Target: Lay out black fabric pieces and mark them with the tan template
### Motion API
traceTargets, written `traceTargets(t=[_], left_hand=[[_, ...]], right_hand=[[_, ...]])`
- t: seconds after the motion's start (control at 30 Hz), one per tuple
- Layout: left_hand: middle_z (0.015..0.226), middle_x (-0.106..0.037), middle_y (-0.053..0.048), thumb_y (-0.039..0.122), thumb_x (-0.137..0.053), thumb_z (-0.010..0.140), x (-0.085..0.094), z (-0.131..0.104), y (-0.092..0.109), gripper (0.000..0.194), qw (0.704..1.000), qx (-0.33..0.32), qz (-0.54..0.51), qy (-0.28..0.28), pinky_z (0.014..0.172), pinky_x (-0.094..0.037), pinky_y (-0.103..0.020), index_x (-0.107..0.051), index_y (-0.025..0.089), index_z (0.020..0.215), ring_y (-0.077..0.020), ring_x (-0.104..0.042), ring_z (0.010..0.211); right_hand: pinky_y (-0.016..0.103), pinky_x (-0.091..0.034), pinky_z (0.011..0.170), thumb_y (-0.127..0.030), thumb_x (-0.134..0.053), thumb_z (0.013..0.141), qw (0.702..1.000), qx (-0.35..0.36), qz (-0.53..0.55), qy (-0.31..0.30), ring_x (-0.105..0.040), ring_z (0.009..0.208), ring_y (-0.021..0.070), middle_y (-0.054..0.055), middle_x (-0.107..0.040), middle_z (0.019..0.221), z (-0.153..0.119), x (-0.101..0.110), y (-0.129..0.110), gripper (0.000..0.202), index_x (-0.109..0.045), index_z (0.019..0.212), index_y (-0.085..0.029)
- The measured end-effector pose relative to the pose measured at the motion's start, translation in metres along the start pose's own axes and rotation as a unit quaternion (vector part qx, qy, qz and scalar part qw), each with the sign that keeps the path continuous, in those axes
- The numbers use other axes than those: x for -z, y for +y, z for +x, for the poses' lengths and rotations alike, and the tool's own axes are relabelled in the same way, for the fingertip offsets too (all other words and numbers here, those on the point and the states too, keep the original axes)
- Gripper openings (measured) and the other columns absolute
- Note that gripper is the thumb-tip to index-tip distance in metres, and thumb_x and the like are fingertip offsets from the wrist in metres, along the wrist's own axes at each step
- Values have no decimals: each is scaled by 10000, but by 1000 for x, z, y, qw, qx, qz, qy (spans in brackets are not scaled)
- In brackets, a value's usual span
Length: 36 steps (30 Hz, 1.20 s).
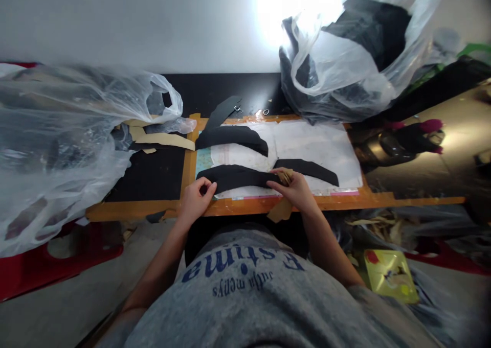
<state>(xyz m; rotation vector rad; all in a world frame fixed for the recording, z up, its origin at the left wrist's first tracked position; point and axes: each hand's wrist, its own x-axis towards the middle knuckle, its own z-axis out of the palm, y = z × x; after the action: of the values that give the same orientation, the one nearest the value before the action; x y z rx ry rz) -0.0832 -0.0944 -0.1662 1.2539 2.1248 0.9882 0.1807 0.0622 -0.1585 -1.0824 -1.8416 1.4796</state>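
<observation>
A black curved strip (238,178) lies across the near part of the white sheet. Its left end is pinched between thumb and fingers of my left hand (197,197). My right hand (294,189) pinches the other end, and a crumpled tan strip (282,209) is also in its fingers, hanging over the table edge. Just beyond my right hand rests another black curved piece (310,170). Farther back is a third black curved piece (233,136), with a dark grey strip (222,112) angled behind it.
A clear plastic bag (69,148) bulges over the table's left side, beside tan strips (164,140). At the back right stands a white plastic bag (345,77) with black material inside. Small metal rings (265,112) lie behind the white sheet (307,141). Orange tape (238,206) lines the table's front edge.
</observation>
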Motion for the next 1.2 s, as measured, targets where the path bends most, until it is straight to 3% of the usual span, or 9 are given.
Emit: traceTargets(t=[0.13, 0.23, 0.33, 0.5, 0.67, 0.83, 0.97, 1.2], left_hand=[[584, -493, 26, 459, -551, 891, -8, 11, -3, 343, 996, 11, 59, 58, 602, -317, -279, -508, 211, 658, -134, -456, 569], [587, -491, 28, 454, -549, 897, -8, 14, -8, 344, 996, 3, 71, 59, 600, -313, -276, -498, 211, 659, -132, -455, 567], [583, -484, 33, 459, -552, 901, -6, 14, -13, 342, 997, -5, 64, 45, 596, -314, -272, -503, 213, 668, -130, -447, 562], [589, -487, 40, 472, -558, 918, -5, 11, -18, 349, 998, -10, 52, 40, 594, -323, -264, -510, 213, 689, -125, -442, 559], [673, -573, 21, 484, -544, 941, -3, 7, -20, 341, 998, -28, 42, 28, 624, -360, -260, -526, 214, 733, -132, -518, 615], [695, -586, 12, 503, -479, 963, 2, 4, -14, 347, 1000, -7, 0, 27, 614, -377, -246, -529, 218, 771, -143, -545, 646], [677, -574, 11, 486, -483, 958, 1, 7, -12, 332, 999, -5, 16, 41, 624, -380, -253, -513, 221, 760, -150, -556, 652], [680, -547, 1, 411, -546, 924, -6, 14, -16, 290, 993, -16, 105, 53, 643, -347, -287, -490, 221, 712, -157, -506, 628]], right_hand=[[256, -353, 568, -422, -770, 818, 1000, 5, 1, -18, -438, 585, 118, -48, -535, 688, 10, -10, -5, 573, -670, 1327, -179], [263, -349, 572, -457, -731, 849, 1000, -2, -10, -22, -453, 589, 121, -34, -543, 661, 9, -13, -3, 436, -741, 1157, -149], [275, -397, 610, -459, -746, 829, 998, 14, -53, 12, -524, 646, 143, 9, -611, 724, 11, -15, 5, 310, -765, 938, -169], [325, -507, 692, -478, -725, 821, 991, 13, -86, 100, -631, 797, 213, 79, -691, 918, 27, -18, 23, 401, -730, 1096, -186], [309, -507, 601, -444, -779, 757, 994, -25, -98, 50, -612, 689, 203, 43, -653, 747, 42, -22, 30, 277, -649, 812, -205], [281, -467, 606, -514, -712, 827, 999, -11, -26, 47, -550, 637, 148, -2, -596, 705, 37, -18, 24, 332, -604, 807, -200], [283, -406, 614, -429, -703, 821, 991, 26, -115, 61, -514, 656, 157, -1, -548, 665, 31, -13, 13, 252, -611, 762, -202], [295, -418, 628, -312, -732, 781, 974, 24, -218, 56, -545, 638, 164, 33, -601, 741, 26, -14, 4, 169, -643, 692, -198]])
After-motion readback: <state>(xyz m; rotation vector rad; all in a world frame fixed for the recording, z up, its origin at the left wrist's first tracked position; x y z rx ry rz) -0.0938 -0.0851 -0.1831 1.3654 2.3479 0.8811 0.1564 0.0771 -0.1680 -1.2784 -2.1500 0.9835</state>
